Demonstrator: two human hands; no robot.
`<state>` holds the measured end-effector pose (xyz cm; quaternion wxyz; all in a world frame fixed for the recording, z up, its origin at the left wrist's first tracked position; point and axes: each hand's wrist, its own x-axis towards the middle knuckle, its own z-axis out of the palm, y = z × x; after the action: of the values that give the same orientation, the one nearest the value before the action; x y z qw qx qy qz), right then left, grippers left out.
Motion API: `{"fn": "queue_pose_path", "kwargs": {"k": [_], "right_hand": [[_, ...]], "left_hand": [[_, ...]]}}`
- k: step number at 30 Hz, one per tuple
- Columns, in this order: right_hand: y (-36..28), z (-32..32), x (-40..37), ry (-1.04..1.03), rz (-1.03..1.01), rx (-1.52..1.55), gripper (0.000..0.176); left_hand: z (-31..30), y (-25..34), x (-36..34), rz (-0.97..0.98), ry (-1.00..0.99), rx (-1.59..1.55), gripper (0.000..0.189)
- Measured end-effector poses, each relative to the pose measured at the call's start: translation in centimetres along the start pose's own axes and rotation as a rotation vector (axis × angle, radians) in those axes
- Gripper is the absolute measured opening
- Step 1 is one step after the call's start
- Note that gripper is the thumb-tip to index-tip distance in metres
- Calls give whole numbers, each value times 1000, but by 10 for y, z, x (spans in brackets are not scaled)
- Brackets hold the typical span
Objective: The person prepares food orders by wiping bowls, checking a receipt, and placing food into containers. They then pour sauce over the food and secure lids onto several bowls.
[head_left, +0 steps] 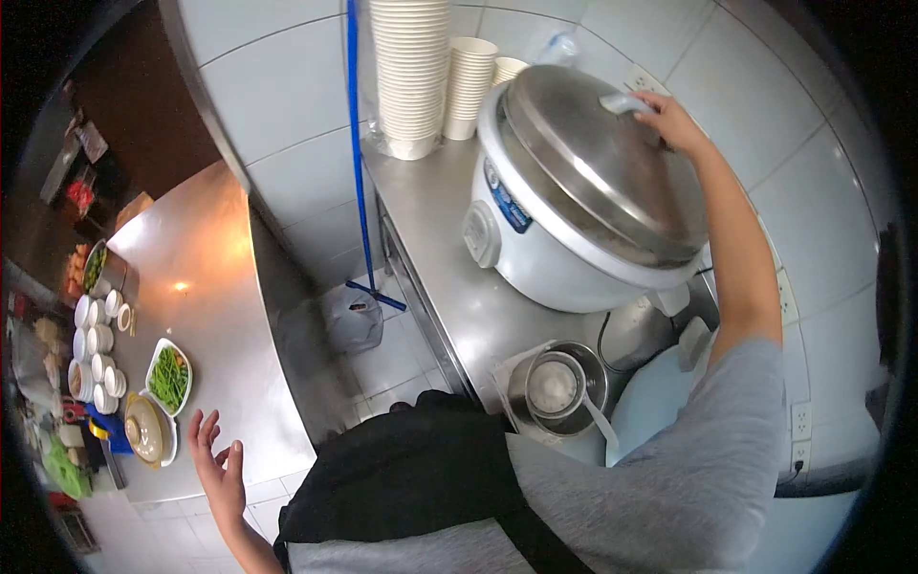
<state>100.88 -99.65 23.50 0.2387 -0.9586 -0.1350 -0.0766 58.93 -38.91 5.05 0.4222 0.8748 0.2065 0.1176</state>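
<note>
My right hand reaches up and grips the handle of the steel lid that sits on a large white rice cooker on the steel counter. Down at the lower left, my left hand hangs free with its fingers spread and holds nothing. It is just off the edge of a second steel table, near a clay pot and a dish of green vegetables.
Tall stacks of paper cups stand behind the cooker against the tiled wall. A steel bowl holding a smaller bowl and a white scoop sits below the cooker. A blue mop handle leans in the gap. Small white bowls line the left table.
</note>
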Motion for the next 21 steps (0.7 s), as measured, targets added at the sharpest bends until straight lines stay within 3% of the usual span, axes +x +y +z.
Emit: {"fn": "queue_pose_path", "kwargs": {"k": [6, 12, 14, 17, 21], "right_hand": [[0, 20, -7, -9, 1, -42, 36], [10, 27, -14, 17, 24, -120, 49], [-4, 22, -17, -129, 89, 194, 46], [-60, 54, -11, -33, 127, -446, 53], [-119, 81, -6, 336, 235, -1291, 64]], "left_hand": [[-12, -11, -8, -73, 64, -18, 49], [-16, -13, -8, -106, 67, -23, 48], [-20, -15, -10, -98, 81, -23, 48], [-24, -25, -10, -137, 47, -33, 47], [-41, -49, -16, -108, 67, -10, 45]]}}
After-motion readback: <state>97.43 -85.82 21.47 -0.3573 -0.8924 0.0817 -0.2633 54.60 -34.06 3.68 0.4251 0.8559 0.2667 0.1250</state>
